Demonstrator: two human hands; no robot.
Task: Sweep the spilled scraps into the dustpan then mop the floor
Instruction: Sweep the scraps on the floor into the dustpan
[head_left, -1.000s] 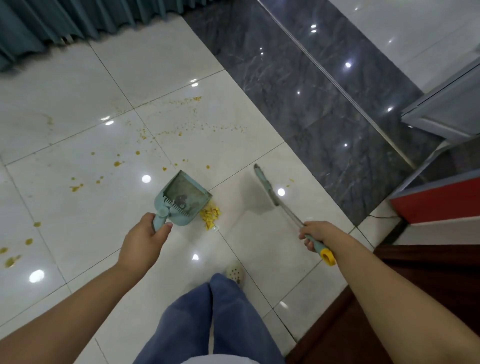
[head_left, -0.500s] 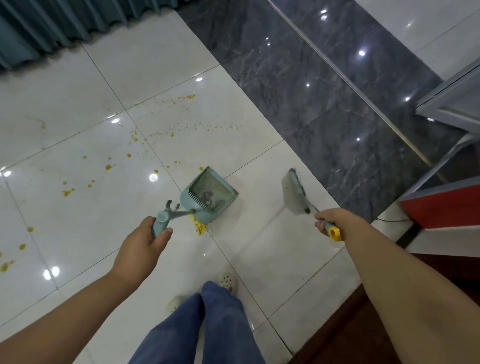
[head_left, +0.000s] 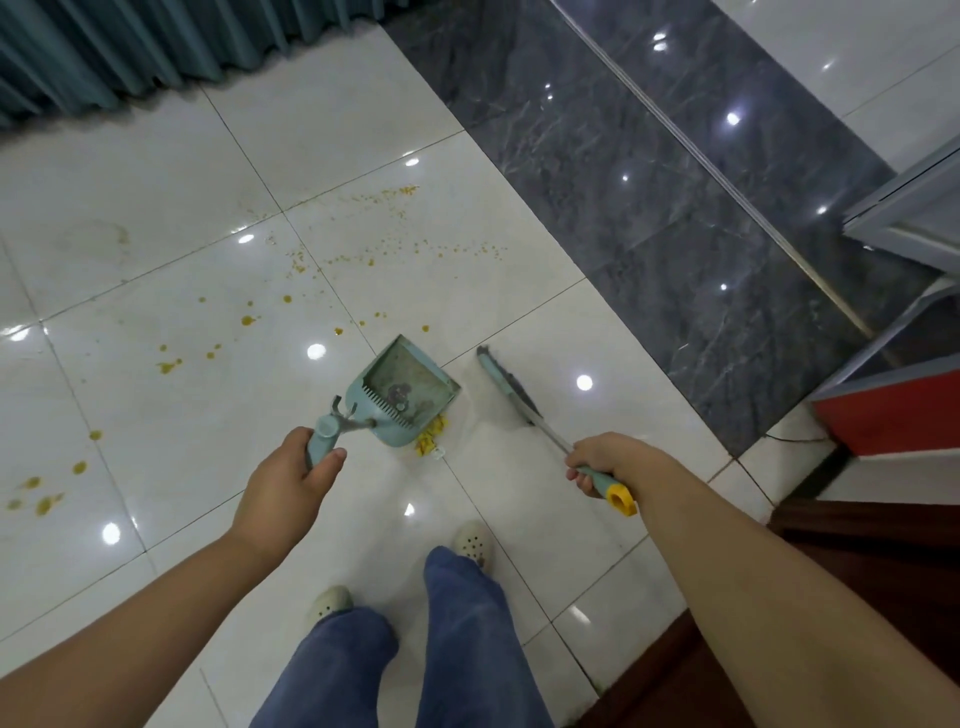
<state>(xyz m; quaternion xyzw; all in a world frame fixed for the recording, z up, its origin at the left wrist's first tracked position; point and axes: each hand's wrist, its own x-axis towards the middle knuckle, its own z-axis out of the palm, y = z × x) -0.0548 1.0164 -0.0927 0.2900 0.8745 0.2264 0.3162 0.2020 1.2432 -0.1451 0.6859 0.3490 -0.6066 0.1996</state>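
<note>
We've got a pale teal dustpan, yellow scraps on glossy white floor tiles — broom handle yellow-capped.

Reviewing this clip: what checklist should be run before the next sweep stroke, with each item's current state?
1. Left hand grips dustpan handle: ok.
2. Right hand grips broom: ok.
3. Yellow scrap pile inside dustpan: not ok, it lies on the floor at the pan's near edge.
4. Dustpan lip flat on floor: cannot tell.
5. Scattered scraps gathered: not ok, spread across the tiles.
</note>
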